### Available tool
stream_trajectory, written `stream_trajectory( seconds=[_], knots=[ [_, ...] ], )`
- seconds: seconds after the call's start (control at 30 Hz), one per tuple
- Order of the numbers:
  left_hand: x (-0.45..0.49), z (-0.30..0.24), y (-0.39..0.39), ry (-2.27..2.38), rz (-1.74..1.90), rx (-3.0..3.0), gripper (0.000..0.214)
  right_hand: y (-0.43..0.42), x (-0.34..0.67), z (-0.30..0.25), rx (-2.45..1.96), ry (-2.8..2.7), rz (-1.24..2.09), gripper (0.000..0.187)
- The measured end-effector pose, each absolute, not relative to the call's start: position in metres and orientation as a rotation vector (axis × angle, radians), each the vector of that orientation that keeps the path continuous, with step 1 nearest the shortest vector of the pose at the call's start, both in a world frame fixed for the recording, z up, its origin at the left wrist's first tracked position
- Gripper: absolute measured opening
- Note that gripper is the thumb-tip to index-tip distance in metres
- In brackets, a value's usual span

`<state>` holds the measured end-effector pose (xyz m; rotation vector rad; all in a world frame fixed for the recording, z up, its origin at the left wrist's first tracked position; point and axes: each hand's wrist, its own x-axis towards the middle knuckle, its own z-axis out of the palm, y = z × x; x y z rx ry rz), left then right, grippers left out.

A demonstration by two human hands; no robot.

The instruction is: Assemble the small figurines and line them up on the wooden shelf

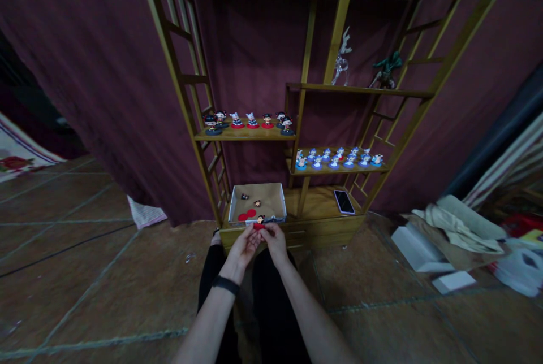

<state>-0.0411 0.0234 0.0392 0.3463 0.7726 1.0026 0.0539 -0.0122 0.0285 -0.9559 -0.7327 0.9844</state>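
Both hands meet in front of the white box (233, 206), closed round a small dark-haired figurine (261, 220) with a red base. My left hand (246, 245) grips the red base from the left. From the right, the fingers of my right hand (276, 241) pinch the same piece. Inside the box lie loose figurine parts: a small figure (257, 203), a dark piece (245, 196) and red discs (247, 215). Some dark pieces at the box's near right corner are partly hidden by the hands.
Several dark-haired and white figurines (252, 121) stand on the left shelf (241, 134); several blue-white ones (334, 161) on the right shelf (339, 170). Above are a clear deer ornament (340, 64) and a green statue (388, 70). A phone (344, 202) lies right of the box. White boxes (419, 248) sit on the floor.
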Motion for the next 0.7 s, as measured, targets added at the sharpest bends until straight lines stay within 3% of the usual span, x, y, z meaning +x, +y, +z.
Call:
stream_trajectory(
  seconds=[0.33,0.7],
  knots=[
    [-0.044,0.038,0.023,0.774,1.007,0.345,0.004,-0.008,0.055,0.018,-1.034,-0.745,0.931,0.019],
    [-0.043,0.028,0.027,0.701,1.089,0.488,0.031,-0.006,0.059,0.014,-0.932,-0.613,1.015,0.03]
  ],
)
